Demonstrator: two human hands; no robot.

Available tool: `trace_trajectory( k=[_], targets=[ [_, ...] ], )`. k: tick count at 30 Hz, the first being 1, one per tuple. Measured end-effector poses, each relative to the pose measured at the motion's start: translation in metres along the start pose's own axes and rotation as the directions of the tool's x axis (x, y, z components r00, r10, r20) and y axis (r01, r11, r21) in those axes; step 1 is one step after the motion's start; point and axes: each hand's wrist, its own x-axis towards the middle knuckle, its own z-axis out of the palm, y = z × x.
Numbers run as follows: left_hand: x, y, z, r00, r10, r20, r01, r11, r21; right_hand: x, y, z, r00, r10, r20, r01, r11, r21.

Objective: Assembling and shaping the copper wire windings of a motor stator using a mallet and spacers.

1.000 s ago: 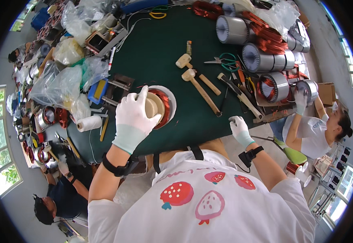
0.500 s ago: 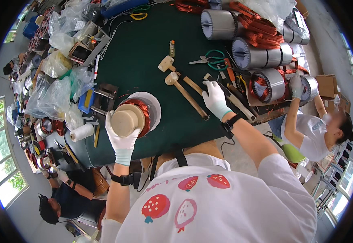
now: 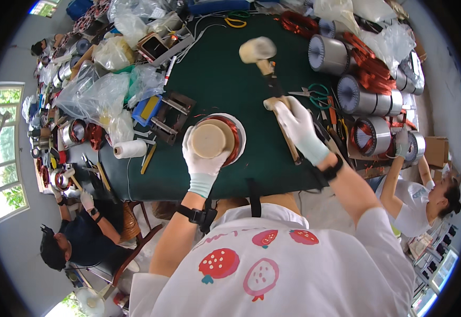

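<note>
Evidently, our left hand (image 3: pixel 203 160) cups the beige block (image 3: pixel 208 139), probably steadying it on the copper-wound ring (image 3: pixel 236 139) on the table (image 3: pixel 209 68); apart, our right hand (image 3: pixel 295 124) grips the mallet (image 3: pixel 257 50) by its handle.

Green table (image 3: pixel 204 63); on it white spool (image 3: pixel 130 149), scissors (image 3: pixel 309 94).

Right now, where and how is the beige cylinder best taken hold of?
Grip the beige cylinder around its narrower upper part, probably best from the near left: its round side suits a curved grip, the left hand sits there, and the copper coil lies to its right.
</note>
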Motion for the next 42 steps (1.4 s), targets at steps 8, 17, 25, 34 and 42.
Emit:
trace_trajectory(
  k=[8, 17, 25, 34, 42],
  targets=[
    [0.004, 0.022, -0.012, 0.993, 0.119, -0.012, -0.119, 0.993, -0.016, -0.110, -0.019, 0.031, 0.922, -0.064, 0.381, 0.330, 0.644, -0.690],
    [0.014, 0.010, -0.017, 0.987, 0.118, 0.111, -0.122, 0.992, 0.035, -0.146, -0.065, 0.066, 0.866, -0.482, -0.134, 0.489, 0.759, 0.430],
    [0.013, 0.023, -0.025, 0.991, 0.134, 0.002, -0.134, 0.990, -0.035, -0.123, -0.089, 0.044, 0.983, 0.034, 0.180, 0.000, 0.983, -0.184],
    [0.018, 0.015, -0.009, 0.961, 0.270, 0.067, -0.275, 0.958, 0.084, -0.065, 0.040, 0.017, 0.978, 0.105, 0.183, -0.026, 0.921, -0.388],
    [-0.002, -0.023, -0.040, 0.962, -0.270, 0.051, 0.253, 0.801, -0.543, -0.065, 0.117, -0.038, 0.972, 0.048, -0.231, -0.175, 0.803, -0.570]
  ],
)
